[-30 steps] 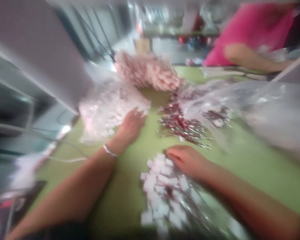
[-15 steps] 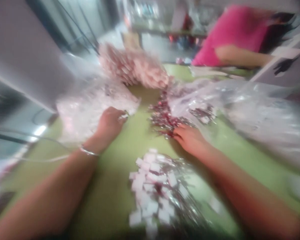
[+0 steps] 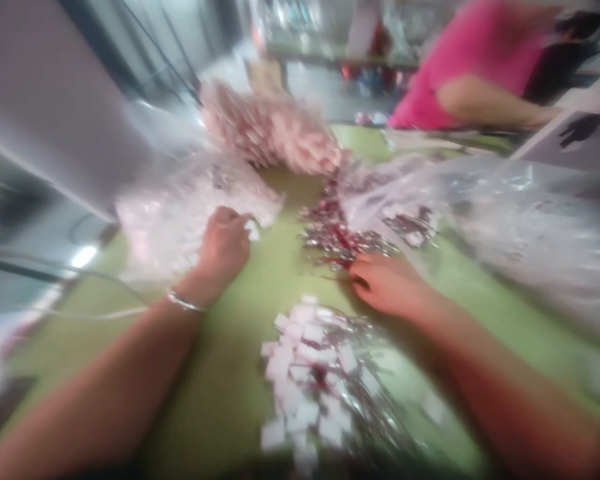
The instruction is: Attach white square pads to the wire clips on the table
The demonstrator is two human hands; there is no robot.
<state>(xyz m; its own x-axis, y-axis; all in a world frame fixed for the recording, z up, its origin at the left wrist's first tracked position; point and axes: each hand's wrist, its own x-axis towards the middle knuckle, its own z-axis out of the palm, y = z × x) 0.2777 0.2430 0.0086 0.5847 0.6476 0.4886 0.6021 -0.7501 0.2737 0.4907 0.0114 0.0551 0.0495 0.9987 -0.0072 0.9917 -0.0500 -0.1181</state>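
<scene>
My left hand, with a bracelet on its wrist, is closed in a pinch at the near edge of a clear bag of pale pieces. A small white piece shows at its fingertips. My right hand has its fingers curled together at the near side of a pile of red and silver shiny pieces. What lies between those fingers is too blurred to make out. Nearer to me, between my forearms, lies a heap of white square tags with thin silvery strands trailing to the right.
The clear bag lies on the green table at left. Pink bundled pieces sit at the back. A large clear plastic bag covers the right side. A person in a pink top works beyond, near a white box.
My left hand has turned slightly, and more of the white piece shows at its fingertips. My right hand's fingers have curled in and drawn back a little from the pile.
</scene>
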